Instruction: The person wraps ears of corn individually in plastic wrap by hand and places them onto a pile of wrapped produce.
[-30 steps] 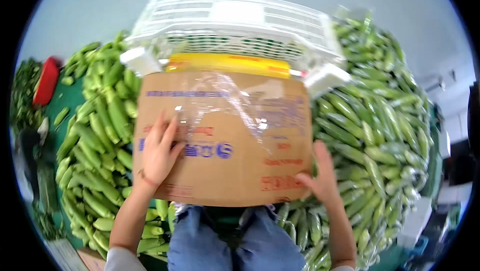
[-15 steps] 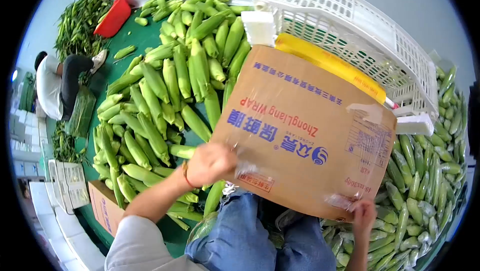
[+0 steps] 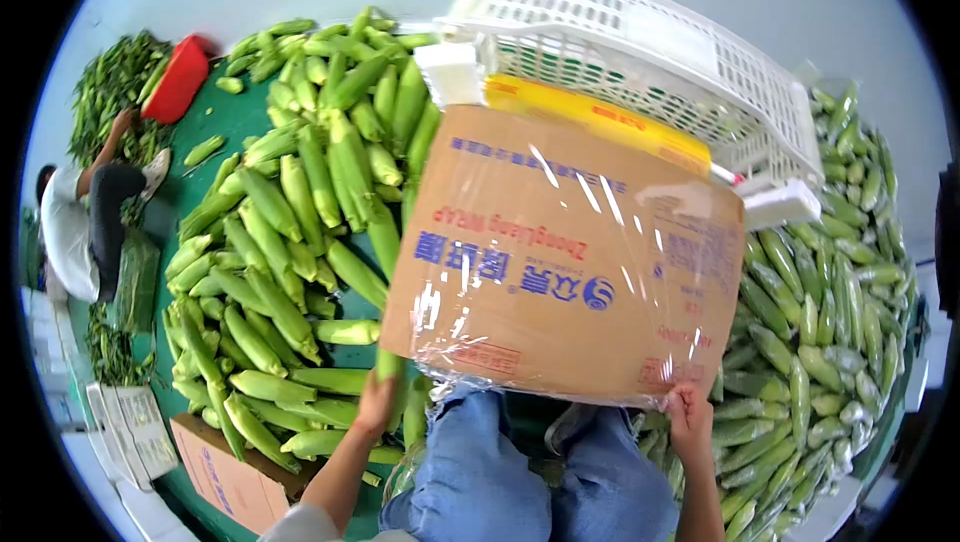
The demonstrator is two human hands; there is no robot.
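Observation:
A cardboard box (image 3: 560,212) with blue and red print stands before my knees, and glossy clear plastic wrap (image 3: 480,327) now lies stretched over its top. At the box's near right corner, my right hand (image 3: 688,414) pinches the edge of the wrap. Beside the near left corner, my left hand (image 3: 376,400) is closed around an ear of corn (image 3: 391,364) in green husk, partly hidden by the fingers. A yellow roll box (image 3: 600,122) lies along the far side of the cardboard, between white foam blocks (image 3: 450,74).
Unwrapped corn (image 3: 265,292) is heaped on the left; plastic-wrapped corn (image 3: 800,362) fills the right. A white crate (image 3: 650,62) stands behind the box. Far left are a seated person (image 3: 80,222), a red basket (image 3: 180,80), another white crate (image 3: 130,432) and an open carton (image 3: 225,477).
My right hand has drawn the wrap over the cardboard and holds its near edge. My left hand has moved off the box, down and left, onto an ear of corn. The view has shifted.

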